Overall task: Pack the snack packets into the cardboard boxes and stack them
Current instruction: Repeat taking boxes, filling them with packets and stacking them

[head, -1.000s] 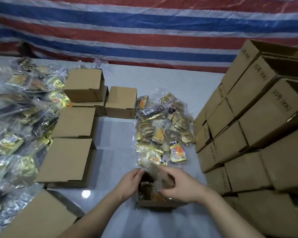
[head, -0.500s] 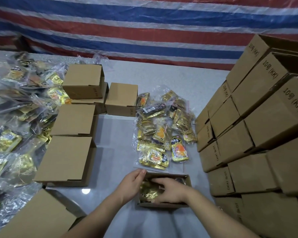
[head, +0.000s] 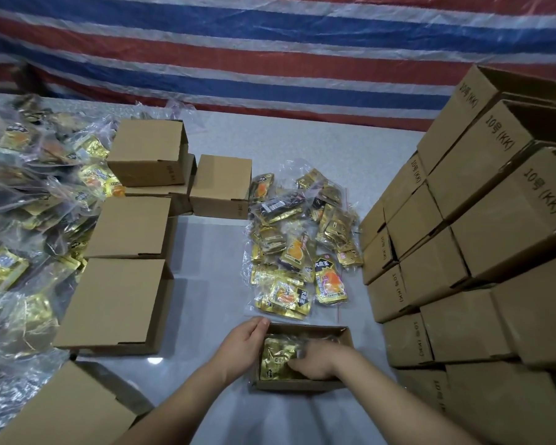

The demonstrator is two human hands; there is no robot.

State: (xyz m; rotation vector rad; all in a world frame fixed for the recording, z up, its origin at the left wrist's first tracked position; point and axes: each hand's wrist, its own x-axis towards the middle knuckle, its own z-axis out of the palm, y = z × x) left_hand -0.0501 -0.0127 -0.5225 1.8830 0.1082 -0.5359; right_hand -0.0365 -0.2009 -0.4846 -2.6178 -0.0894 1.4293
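Note:
A small open cardboard box (head: 344,335) stands on the table near me. Gold snack packets in a clear bag (head: 278,358) lie inside it. My left hand (head: 243,346) rests against the box's left wall, fingers straight along the rim. My right hand (head: 320,361) is down inside the box and presses on the bagged packets; its fingertips are blurred. Just beyond the box lie bags of gold and orange snack packets (head: 302,245).
Closed cardboard boxes (head: 119,300) sit in a row at the left, some stacked at the back. A tall stack of boxes (head: 482,252) fills the right. A heap of bagged packets (head: 23,220) covers the far left. A striped tarpaulin hangs behind.
My right hand has lowered the bag of packets from above the box down into it and now pushes it in. My left hand has stayed at the box's left wall.

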